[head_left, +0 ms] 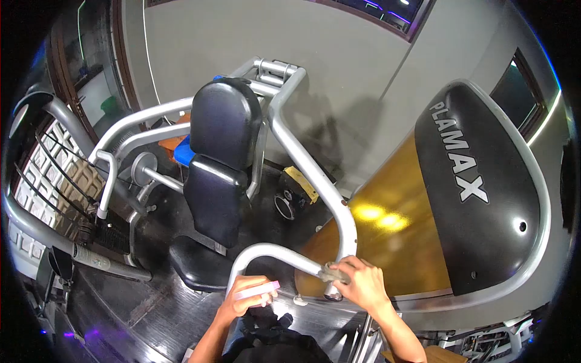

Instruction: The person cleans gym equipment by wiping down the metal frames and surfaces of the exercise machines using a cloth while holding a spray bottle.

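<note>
My left hand is closed around a slim pink-and-white object, whose kind I cannot make out. It is beside the lower bend of a curved silver tube on a gym machine. At the tube's right end, my right hand grips a crumpled grey cloth. The cloth lies against the metal where the curved tube meets the machine's long silver arm. My fingers partly cover both held things.
The machine's black padded backrest and seat stand ahead. To the right is a gold-and-black PLAMAX cover. A black speaker-like box with a yellow top sits by the wall. Another machine's grey frame curves along the left.
</note>
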`<state>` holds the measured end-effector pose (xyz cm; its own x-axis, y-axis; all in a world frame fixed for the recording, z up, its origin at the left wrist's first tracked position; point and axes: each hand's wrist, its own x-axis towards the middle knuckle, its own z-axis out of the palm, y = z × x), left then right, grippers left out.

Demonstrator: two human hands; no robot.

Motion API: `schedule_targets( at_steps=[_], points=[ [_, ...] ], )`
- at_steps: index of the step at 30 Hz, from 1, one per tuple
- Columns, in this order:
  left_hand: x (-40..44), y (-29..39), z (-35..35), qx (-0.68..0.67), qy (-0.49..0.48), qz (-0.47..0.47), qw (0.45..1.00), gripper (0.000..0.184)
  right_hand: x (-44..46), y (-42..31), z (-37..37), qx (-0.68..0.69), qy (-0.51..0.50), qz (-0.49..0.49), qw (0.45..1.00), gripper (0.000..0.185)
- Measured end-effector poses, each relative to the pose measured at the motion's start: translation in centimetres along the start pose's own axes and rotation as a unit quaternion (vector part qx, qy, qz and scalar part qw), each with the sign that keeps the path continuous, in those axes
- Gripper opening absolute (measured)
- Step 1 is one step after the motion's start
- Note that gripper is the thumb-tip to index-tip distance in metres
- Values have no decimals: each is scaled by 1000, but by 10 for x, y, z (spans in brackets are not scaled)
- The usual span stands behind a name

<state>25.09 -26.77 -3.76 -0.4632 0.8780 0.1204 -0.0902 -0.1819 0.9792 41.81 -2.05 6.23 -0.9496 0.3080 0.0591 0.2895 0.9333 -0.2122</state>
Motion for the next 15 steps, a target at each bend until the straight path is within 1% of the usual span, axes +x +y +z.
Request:
schedule_targets(
  at_steps=[1, 3, 4, 5, 7, 8, 9, 11, 14, 15],
  points=[
    [0, 1, 1, 0, 2, -8, 1000, 39, 4, 2, 3, -2, 0, 2, 1000, 34],
    [2, -2, 0, 1, -2, 6, 1000, 39, 14, 1, 8, 66, -1, 57, 996, 31],
    [2, -3, -1, 3, -5, 17, 1000, 39, 23, -2, 8, 77, -26, 78, 994, 33],
    [2, -3, -1, 4, -5, 17, 1000, 39, 33, -2, 7, 78, -25, 78, 994, 33],
    [4, -4, -1, -1, -10, 27, 1000, 39, 55, 3, 5, 106, -160, 111, 975, 35],
    [3, -3, -2, -1, -12, 27, 1000, 39, 68, 12, 9, 127, -195, 81, 969, 43],
    [3, -2, -2, -3, -15, 9, 1000, 39, 83, 20, 17, 127, -194, 83, 969, 43],
    [3, 0, -2, -5, -19, -9, 1000, 39, 111, 30, 36, 217, -275, 4, 937, 43],
    [3, -1, -1, -10, -13, -8, 1000, 39, 141, 25, 65, 357, -306, -1, 883, 41],
    [3, -2, -1, -16, -12, -9, 1000, 40, 145, 21, 69, 357, -306, -1, 882, 41]
  ],
)
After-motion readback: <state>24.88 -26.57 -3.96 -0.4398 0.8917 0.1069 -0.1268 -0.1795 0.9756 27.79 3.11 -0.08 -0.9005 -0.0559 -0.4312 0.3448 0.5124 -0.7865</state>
